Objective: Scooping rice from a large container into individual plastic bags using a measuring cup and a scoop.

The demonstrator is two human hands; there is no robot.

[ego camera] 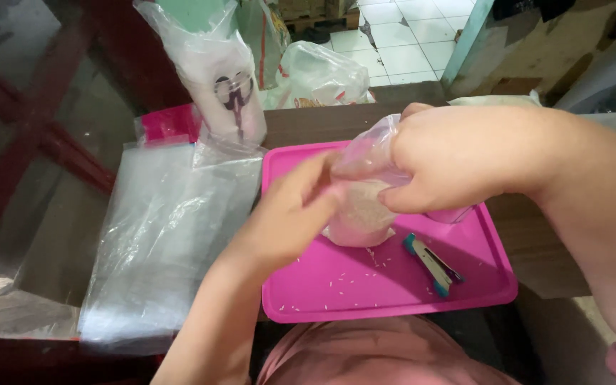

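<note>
Over the pink tray, head view: both hands clamp the small clear bag of rice standing on it, right hand pinching the neck, left hand closed on its side. Looks mid-sealing; the stapler lies beside it, so one grip must let go to fetch it.

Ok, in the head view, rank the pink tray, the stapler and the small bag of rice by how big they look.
1. Pink tray, by far the largest.
2. Small bag of rice, partly covered by the left hand and right hand, so its full extent is unsure.
3. Stapler, the smallest.
</note>
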